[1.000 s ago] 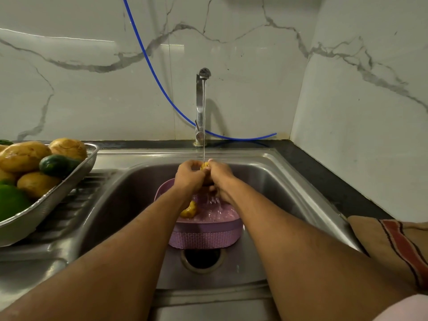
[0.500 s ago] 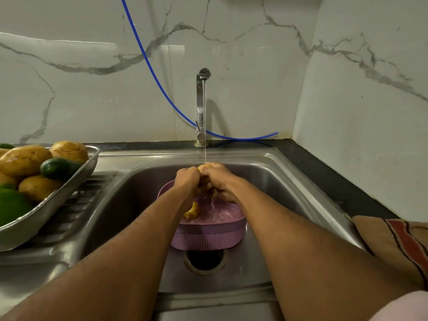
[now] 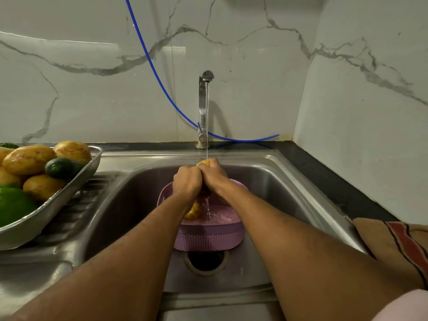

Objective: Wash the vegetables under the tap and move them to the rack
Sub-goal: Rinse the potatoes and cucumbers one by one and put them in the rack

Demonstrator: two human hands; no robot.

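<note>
Both the left hand (image 3: 187, 180) and right hand (image 3: 212, 176) curl tightly around a smooth yellow potato (image 3: 202, 163) directly under the steel tap (image 3: 203, 107), in its thin stream. Only the potato's rounded tip shows, so its axis is unclear. Below the tap sits a textured, round pink plastic basket (image 3: 208, 239) holding another potato (image 3: 193, 212); left of the tap, a shiny metal rack (image 3: 58, 205) holds potatoes.

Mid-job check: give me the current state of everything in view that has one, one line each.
Chrome tap: running, thin stream.
Yellow-brown potato: gripped by both hands, under the stream.
Left hand: curled round the potato.
Right hand: curled round it too.
Pink plastic basket: in the steel sink, holding another potato.
Steel mesh rack: loaded with vegetables.
</note>
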